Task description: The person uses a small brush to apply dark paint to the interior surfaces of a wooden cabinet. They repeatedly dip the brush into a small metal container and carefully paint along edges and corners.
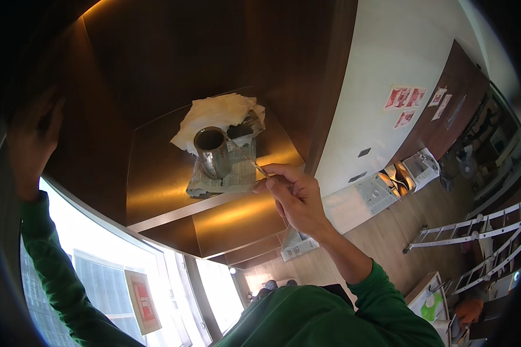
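My right hand (297, 197) pinches a thin, stained stick (247, 157) between thumb and fingers. The stick's far end reaches the rim of a metal can (213, 158), and I cannot tell whether that end is a brush tip. Streaked on its side and dark inside, the can stands upright on a folded newspaper (243, 171). Behind it lies a crumpled pale cloth or paper (217, 110) with a dark stain. All of these rest on a brown wood-veneer shelf (156, 173). My left hand (37, 126) is raised in shadow at the far left, fingers apart, near a dark panel.
Lower shelves (239, 221) continue below. At right, a white wall (369, 86) carries taped red-and-white sheets (403, 99), beside a brown door (449, 104). An aluminium stepladder (473, 236) stands on the wood-look floor (373, 234). A bright window (100, 277) is at lower left.
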Available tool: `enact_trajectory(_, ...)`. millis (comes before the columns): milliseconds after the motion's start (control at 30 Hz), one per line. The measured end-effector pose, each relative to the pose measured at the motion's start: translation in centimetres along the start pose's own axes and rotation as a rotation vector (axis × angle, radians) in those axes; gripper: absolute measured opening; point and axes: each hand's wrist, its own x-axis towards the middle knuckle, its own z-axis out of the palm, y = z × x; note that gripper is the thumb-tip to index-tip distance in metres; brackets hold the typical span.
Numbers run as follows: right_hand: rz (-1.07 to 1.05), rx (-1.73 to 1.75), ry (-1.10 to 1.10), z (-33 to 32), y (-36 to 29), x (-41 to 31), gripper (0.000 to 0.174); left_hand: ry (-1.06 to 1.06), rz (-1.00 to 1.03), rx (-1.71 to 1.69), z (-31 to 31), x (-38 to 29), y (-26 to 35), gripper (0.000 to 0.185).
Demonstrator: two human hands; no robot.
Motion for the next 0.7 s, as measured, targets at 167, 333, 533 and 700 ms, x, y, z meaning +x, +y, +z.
enact_trajectory(167,-0.083,-0.118,0.007,1.4,-0.7,1.5,0.024,0.016,-0.046,-0.022,-0.8,0.8,1.6,0.025)
enact_trajectory(333,-0.067,-0.366,0.049,1.6,-0.8,1.1,0.023,0.03,-0.074,-0.043,-1.3,1.3,2.5,0.025)
enact_trajectory(533,-0.109,-0.396,0.077,0.4,-0.8,-0.8,0.024,-0.002,-0.101,-0.036,-1.0,1.0,2.0,0.025)
enact_trajectory(700,-0.281,-0.464,0.116,0.3,-1.1,-0.5,0.023,0.032,-0.068,-0.064,-0.9,1.1,1.9,0.025)
